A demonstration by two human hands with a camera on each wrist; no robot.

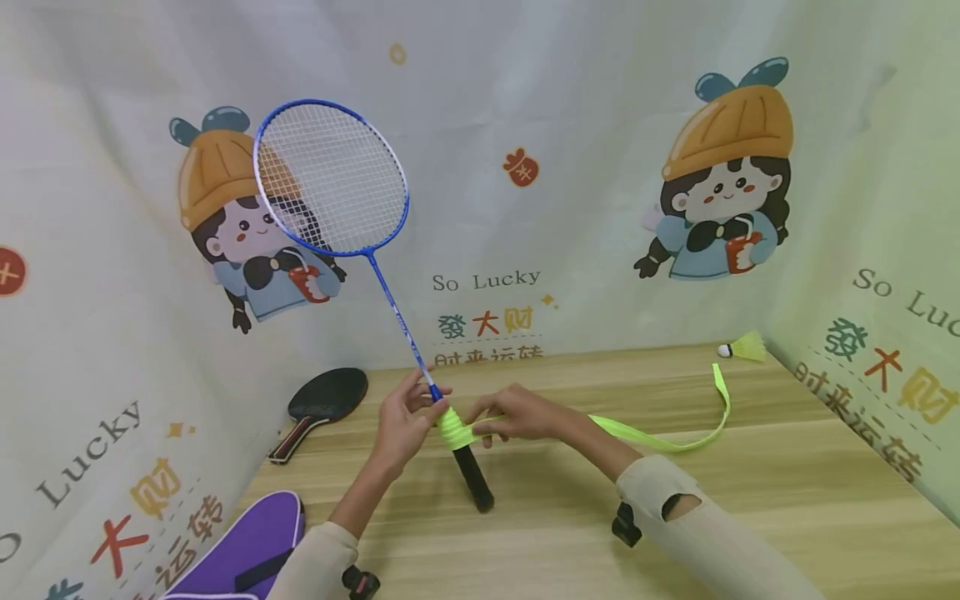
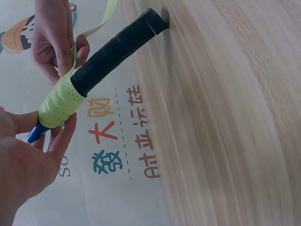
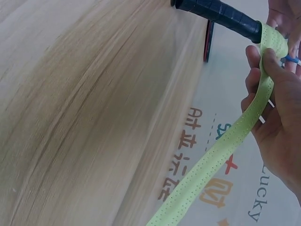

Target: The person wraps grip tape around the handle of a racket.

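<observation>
A blue badminton racket (image 1: pixel 397 310) leans with its head up and its black handle (image 1: pixel 472 479) pointing down toward the table. Neon-yellow perforated grip tape (image 2: pixel 60 102) is wound round the upper part of the handle; the lower part shows black. My left hand (image 1: pixel 403 423) holds the racket at the top of the wrapped part, thumb and fingers on either side. My right hand (image 1: pixel 517 414) pinches the tape (image 3: pixel 225 143) between thumb and fingers close to the handle. From there the loose tape trails to the right over the table.
On the wooden table (image 1: pixel 570 533), a black table tennis paddle (image 1: pixel 327 395) lies at the back left. A purple case (image 1: pixel 251 542) sits at the front left. A yellow shuttlecock (image 1: pixel 744 346) lies at the back right. Printed cloth (image 1: pixel 465 208) hangs behind and at both sides.
</observation>
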